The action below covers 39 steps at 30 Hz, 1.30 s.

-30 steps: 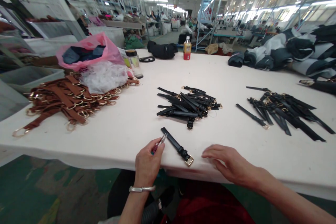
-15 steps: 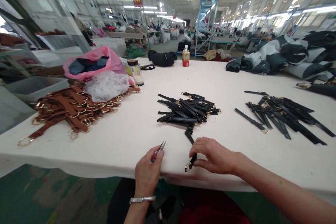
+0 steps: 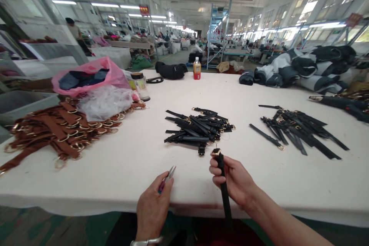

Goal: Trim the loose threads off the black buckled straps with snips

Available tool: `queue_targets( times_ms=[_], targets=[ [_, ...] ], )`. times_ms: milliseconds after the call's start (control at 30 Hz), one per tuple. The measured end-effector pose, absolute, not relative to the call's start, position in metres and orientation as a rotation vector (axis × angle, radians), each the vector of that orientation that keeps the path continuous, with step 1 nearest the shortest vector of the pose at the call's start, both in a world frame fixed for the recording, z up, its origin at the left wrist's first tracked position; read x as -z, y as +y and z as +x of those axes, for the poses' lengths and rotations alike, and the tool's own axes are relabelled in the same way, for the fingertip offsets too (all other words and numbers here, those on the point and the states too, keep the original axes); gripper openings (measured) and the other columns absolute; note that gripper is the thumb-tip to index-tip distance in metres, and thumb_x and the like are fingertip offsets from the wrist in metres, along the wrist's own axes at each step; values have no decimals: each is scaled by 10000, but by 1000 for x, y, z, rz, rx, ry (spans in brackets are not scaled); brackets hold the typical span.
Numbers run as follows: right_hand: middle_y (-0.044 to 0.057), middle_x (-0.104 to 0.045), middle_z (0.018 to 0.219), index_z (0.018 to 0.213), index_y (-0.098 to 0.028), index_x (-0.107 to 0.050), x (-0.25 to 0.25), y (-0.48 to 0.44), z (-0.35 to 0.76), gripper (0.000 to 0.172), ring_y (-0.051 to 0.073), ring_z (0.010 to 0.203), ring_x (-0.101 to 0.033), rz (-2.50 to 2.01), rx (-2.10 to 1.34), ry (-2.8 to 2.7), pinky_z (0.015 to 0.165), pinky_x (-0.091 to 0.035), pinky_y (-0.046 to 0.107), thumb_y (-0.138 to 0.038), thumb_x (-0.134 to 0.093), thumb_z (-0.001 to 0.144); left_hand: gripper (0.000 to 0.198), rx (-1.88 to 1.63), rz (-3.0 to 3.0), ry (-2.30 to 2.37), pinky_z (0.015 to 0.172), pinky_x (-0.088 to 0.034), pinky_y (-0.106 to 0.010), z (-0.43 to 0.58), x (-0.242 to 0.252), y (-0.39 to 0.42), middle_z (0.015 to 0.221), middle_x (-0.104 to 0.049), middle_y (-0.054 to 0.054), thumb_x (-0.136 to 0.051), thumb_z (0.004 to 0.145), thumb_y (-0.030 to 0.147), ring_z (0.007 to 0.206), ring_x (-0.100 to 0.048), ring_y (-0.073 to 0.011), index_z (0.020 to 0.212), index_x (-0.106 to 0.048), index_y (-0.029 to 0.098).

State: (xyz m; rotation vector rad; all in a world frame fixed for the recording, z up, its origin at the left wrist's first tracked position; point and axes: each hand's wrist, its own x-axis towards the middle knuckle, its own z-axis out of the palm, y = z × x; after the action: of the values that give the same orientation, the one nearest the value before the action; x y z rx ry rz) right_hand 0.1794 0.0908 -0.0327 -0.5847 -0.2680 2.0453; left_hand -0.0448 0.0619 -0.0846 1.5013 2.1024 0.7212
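My right hand [image 3: 235,178] is closed on a black buckle strap [image 3: 225,196], its gold buckle pointing up and its tail hanging over the table's near edge. Closed around a pair of thread snips [image 3: 166,180], my left hand [image 3: 154,205] rests low over the front of the table, blades pointing up and away. Just beyond both hands lies a pile of black buckle straps [image 3: 196,125]. Farther right is a second, looser heap of similar black straps [image 3: 300,127], with one strap [image 3: 266,136] lying apart on its left side.
Brown straps with gold rings [image 3: 62,127] cover the table's left side, beside clear plastic [image 3: 105,102] and a pink bag [image 3: 86,77]. A jar [image 3: 141,86], black bundle [image 3: 171,70] and drink bottle [image 3: 197,69] stand farther back. Rolled dark bundles [image 3: 305,65] are stacked at back right.
My right hand has lifted the strap off the table and turned it, buckle now up. My left hand still holds the snips, slightly lower and left in view. The camera view has shifted.
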Motion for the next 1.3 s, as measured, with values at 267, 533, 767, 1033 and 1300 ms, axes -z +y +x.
queue_targets(
  times_ms=[267, 533, 767, 1033, 1300],
  targets=[
    [18, -533, 710, 818, -144, -590, 53, 103, 216, 140, 66, 517, -426, -929, -1769, -549, 383, -288, 144, -275, -558, 783, 410, -659, 1479, 2127, 822, -447, -377, -48, 87, 63, 1033, -702, -54, -393, 837, 495, 977, -621, -284, 1107, -619, 284],
    [127, -631, 856, 867, -153, -636, 20, 166, 345, 182, 213, 700, -591, -1641, -554, -1229, 560, -437, 317, -277, -568, 753, 388, -653, 1476, 2142, 818, -455, -359, -47, 88, 64, 1040, -703, -38, -386, 849, 481, 973, -628, -269, 1109, -608, 298],
    [30, -642, 1126, 1068, -267, -643, 50, 174, 253, 348, 227, 1056, -559, -1465, -382, -1729, 955, -417, 396, -209, -623, 726, 384, -616, 1509, 2196, 805, -460, -386, -44, 89, 64, 1055, -702, -50, -389, 861, 467, 973, -634, -298, 1137, -596, 298],
    [82, -652, 925, 906, -234, -699, 62, 187, 164, 203, 225, 919, -550, -1246, -192, -2216, 798, -456, 351, -120, -551, 826, 386, -636, 1596, 2207, 829, -472, -374, -42, 87, 60, 1056, -704, -73, -393, 886, 426, 994, -639, -274, 1161, -596, 247],
    [63, -676, 896, 1008, -269, -687, 54, 134, 204, 233, 189, 804, -588, -965, -245, -2193, 704, -472, 322, -201, -493, 898, 367, -723, 1576, 2196, 824, -478, -357, -41, 85, 58, 1061, -704, -62, -404, 886, 408, 988, -639, -251, 1143, -607, 241]
  ],
)
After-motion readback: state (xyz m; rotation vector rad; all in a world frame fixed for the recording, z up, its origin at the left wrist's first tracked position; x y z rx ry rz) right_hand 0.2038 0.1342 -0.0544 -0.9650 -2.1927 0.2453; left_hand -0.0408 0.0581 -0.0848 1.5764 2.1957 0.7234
